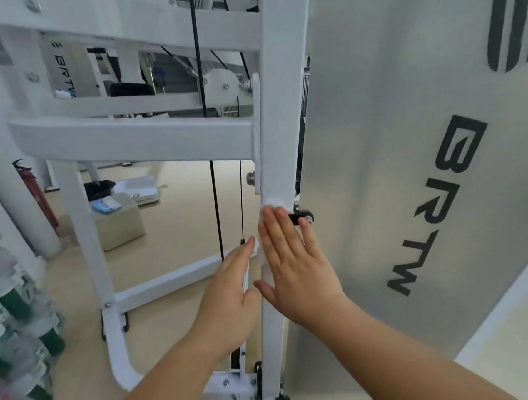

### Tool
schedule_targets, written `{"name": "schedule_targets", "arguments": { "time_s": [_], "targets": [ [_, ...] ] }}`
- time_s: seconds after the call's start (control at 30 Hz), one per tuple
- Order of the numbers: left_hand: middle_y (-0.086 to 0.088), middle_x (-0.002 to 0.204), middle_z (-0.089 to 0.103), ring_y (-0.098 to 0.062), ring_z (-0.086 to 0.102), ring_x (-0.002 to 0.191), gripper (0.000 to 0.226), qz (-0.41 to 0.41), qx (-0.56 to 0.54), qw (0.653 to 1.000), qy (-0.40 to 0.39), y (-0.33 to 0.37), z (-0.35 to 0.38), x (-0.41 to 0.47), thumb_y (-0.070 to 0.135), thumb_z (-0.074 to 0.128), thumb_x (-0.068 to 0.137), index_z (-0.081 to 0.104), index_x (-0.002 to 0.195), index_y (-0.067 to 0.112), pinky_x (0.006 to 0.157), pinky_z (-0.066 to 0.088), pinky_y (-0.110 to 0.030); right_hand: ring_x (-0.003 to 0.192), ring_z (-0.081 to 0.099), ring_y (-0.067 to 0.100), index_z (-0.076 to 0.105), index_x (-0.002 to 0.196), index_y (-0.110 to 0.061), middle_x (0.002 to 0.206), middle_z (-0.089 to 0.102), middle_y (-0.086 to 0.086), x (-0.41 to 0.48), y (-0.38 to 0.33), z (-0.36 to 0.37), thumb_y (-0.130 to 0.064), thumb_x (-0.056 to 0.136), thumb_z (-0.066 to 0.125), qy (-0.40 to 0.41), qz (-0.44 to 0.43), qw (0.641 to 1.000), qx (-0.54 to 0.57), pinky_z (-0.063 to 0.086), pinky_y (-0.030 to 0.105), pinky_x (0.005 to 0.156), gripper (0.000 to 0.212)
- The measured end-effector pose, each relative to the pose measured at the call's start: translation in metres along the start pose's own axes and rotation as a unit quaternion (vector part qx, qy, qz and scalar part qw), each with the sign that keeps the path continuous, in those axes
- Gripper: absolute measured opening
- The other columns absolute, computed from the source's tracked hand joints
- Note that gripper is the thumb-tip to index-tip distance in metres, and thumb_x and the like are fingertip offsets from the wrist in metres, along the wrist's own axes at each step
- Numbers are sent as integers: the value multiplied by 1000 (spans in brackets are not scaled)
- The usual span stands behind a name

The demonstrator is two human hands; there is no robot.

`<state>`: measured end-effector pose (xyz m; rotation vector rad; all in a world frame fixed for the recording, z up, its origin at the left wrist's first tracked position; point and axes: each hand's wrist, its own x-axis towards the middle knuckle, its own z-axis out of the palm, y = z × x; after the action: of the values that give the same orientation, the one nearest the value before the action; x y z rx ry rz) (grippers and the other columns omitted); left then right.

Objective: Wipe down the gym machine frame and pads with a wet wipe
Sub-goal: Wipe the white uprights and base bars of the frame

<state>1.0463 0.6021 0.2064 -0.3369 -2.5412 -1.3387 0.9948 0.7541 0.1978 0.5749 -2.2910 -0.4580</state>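
Beige gym floor [179, 235] lies behind the white machine frame [131, 139]. The right hand [293, 265], fingers straight, presses one wet wipe [273, 204] flat against the upright post [279, 138]. The left hand [230, 290], also flat and holding nothing, touches the post's edge just beside it. Two black cables [215, 202] hang just past the left fingertips.
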Motion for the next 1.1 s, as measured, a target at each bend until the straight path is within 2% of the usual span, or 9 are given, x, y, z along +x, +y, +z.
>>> {"name": "schedule_targets", "arguments": {
  "time_s": [0.1, 0.23, 0.4, 0.53, 0.63, 0.8, 0.9, 1.0, 1.1],
  "targets": [
    [20, 153, 41, 8, 37, 138, 77, -108, -177, 977, -44, -8, 12, -6, -12, 36, 93, 34, 150, 39, 121, 29, -31, 154, -22, 36, -15, 157, 1, 164, -27, 22, -19, -14, 25, -66, 96, 37, -6, -2, 1000, -9, -23, 53, 120, 104],
    [21, 148, 47, 13, 42, 132, 80, -134, -213, 966, -67, -28, 25, -11, -14, 34, 88, 39, 151, 35, 105, 34, -13, 155, -18, 34, -14, 158, 0, 166, -22, 20, -34, -19, 58, -59, 93, 49, 17, -24, 1000, 8, -16, 51, 123, 108],
    [25, 142, 52, 9, 47, 131, 70, -156, -276, 945, -79, -66, 46, -19, 14, 38, 79, 46, 144, 36, 120, 28, -31, 156, -13, 32, 0, 161, -3, 168, -16, 17, -51, -21, 97, -57, 95, 47, 55, -64, 996, -10, -10, 50, 125, 98],
    [27, 145, 50, 3, 43, 137, 65, -158, -310, 932, -98, -104, 72, -27, 21, 30, 83, 46, 142, 43, 124, 20, -43, 156, -12, 30, 5, 162, -5, 169, -14, 15, -72, -29, 128, -56, 96, 43, 70, -106, 992, -24, -10, 49, 125, 91],
    [28, 144, 50, 3, 44, 136, 57, -170, -335, 922, -90, -123, 87, -32, 34, 25, 89, 49, 139, 47, 122, 21, -49, 156, -14, 30, 4, 162, -5, 168, -14, 14, -100, -38, 148, -57, 95, 44, 35, -148, 988, -22, -12, 49, 125, 94],
    [18, 148, 51, -7, 47, 137, 66, -216, -346, 906, -111, -174, 114, -49, 39, 22, 86, 46, 148, 36, 120, 23, -56, 155, -18, 31, -1, 161, -3, 168, -17, 15, -159, -65, 191, -49, 94, 46, -44, -214, 975, -35, -14, 49, 125, 94],
    [17, 146, 53, -10, 49, 136, 66, -252, -358, 891, -119, -201, 132, -57, 39, 23, 84, 47, 146, 40, 119, 26, -52, 153, -25, 33, -6, 160, 0, 166, -23, 18, -181, -86, 216, -41, 94, 44, -73, -230, 969, -45, -20, 51, 122, 92],
    [17, 144, 55, -6, 49, 135, 58, -270, -384, 876, -114, -223, 149, -61, 30, 18, 96, 47, 145, 42, 115, 29, -43, 149, -32, 36, -12, 158, 1, 163, -28, 20, -198, -111, 239, -39, 97, 33, -109, -270, 955, -60, -27, 54, 118, 86],
    [21, 141, 55, -4, 53, 130, 61, -283, -408, 860, -114, -239, 163, -63, 21, 10, 101, 47, 145, 41, 101, 36, -31, 144, -39, 39, -20, 155, 3, 160, -33, 21, -216, -135, 262, -37, 98, 26, -141, -300, 941, -69, -32, 57, 113, 84]
  ]
}}
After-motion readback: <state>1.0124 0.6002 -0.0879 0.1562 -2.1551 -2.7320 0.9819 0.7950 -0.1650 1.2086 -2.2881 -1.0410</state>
